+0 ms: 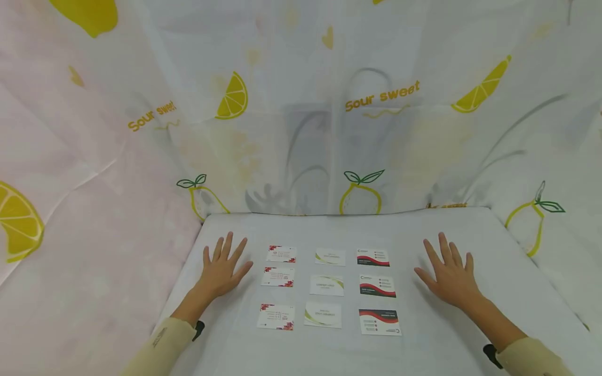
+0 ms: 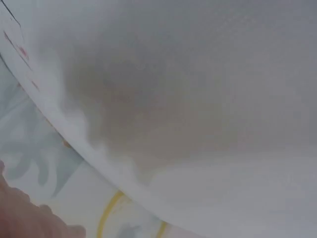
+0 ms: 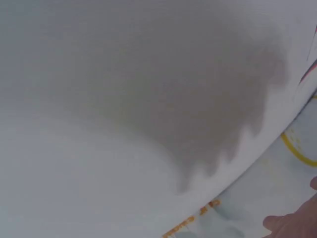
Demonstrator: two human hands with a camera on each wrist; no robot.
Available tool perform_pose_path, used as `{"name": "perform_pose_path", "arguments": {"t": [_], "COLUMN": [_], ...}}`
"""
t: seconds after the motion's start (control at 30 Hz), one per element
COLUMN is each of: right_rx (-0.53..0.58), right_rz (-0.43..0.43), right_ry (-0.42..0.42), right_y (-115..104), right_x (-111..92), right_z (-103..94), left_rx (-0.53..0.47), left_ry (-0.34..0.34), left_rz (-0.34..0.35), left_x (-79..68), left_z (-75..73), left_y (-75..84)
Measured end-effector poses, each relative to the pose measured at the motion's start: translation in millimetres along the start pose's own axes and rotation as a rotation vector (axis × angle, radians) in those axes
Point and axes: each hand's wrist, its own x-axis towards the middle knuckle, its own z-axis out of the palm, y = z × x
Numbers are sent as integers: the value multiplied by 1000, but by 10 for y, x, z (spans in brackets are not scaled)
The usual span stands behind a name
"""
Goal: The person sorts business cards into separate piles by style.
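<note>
My left hand (image 1: 220, 272) is held out with straight, spread fingers, left of several business cards. Opposite it, my right hand (image 1: 451, 277) has its fingers spread too, and nothing is in either hand. The cards lie in three columns on the white table. Nearest the left hand is a column with red floral corners, including a middle floral card (image 1: 278, 277). A white card with green curves (image 1: 326, 285) is in the central column. Toward the right hand lies a black-and-red card (image 1: 378, 286); the front card of that column (image 1: 380, 322) is turned the other way round.
The white tabletop (image 1: 324, 355) ends at a hanging lemon-print cloth (image 1: 301, 141) at the back, which also flanks both sides. Blurred hand shadows fall on the table in both wrist views. A dark wristband (image 1: 198, 330) shows at the left sleeve.
</note>
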Motion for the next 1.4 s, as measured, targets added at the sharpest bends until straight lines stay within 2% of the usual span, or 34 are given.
{"name": "perform_pose_path", "arguments": {"t": [0.13,0.3,0.47,0.6,0.8,0.9,1.0,1.1,1.23,1.4], "right_rx": [32,73,112,155,249,349,510,635,663,676], "right_rz": [-14,-77,-159,-194,-203,-199,-155,-107,-62,12], "right_ry": [-52,-70,-58,-82,-155,-186,-248,-331,-374,-354], "right_y": [-171,-583,-1010,-1318,-1758,-1965,-2143,-2309,-2510,-2645], "right_x": [157,423,648,815,1044,1114,1171,1214,1269,1359], "right_z": [71,191,254,299,391,424,460,530,653,772], "left_rx": [-35,-111,-192,-258,-333,-393,-464,-486,-499,-561], "left_ry": [9,39,-27,-86,-176,-213,-259,-307,-318,-305], "left_rz": [72,147,169,118,9,-21,-45,-68,-84,-89], "left_x": [162,389,538,631,763,811,847,845,815,860], "left_z": [47,50,57,85,94,86,105,164,231,253], "left_y": [15,30,54,110,182,194,192,147,55,49]}}
